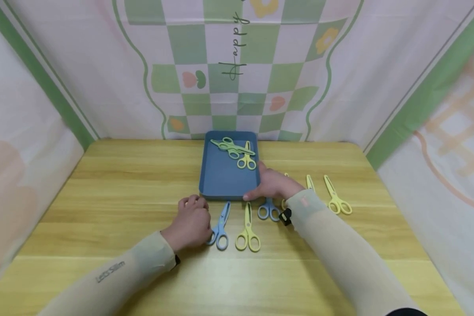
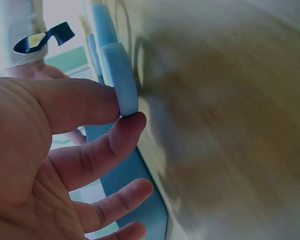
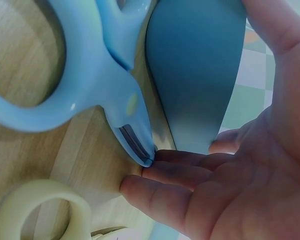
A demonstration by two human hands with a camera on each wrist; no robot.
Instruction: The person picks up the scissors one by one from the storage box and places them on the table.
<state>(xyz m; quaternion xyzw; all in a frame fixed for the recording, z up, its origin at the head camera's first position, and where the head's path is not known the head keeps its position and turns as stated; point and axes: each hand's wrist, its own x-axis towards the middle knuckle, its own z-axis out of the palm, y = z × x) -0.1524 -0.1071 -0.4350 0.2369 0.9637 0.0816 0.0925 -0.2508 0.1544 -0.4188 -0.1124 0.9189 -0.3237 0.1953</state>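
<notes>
My left hand (image 1: 191,223) pinches a handle loop of the blue scissors (image 1: 222,221) between thumb and index finger; the left wrist view shows the loop's blue edge (image 2: 121,77) in that pinch. The scissors' blades point toward the blue tray (image 1: 221,188). My right hand (image 1: 274,182) holds the tray's near right corner, thumb along the front wall and fingers along the right side. Inside the tray lie green scissors (image 1: 233,148) and yellow scissors (image 1: 246,157). A second blue pair (image 3: 115,75) lies beside my right fingers, its blade tips near them.
Yellow scissors (image 1: 248,228) lie in front of the tray. More yellow scissors (image 1: 333,197) lie to the right, some partly hidden behind my right forearm. A patterned cloth (image 1: 237,101) hangs at the table's (image 1: 134,175) back edge.
</notes>
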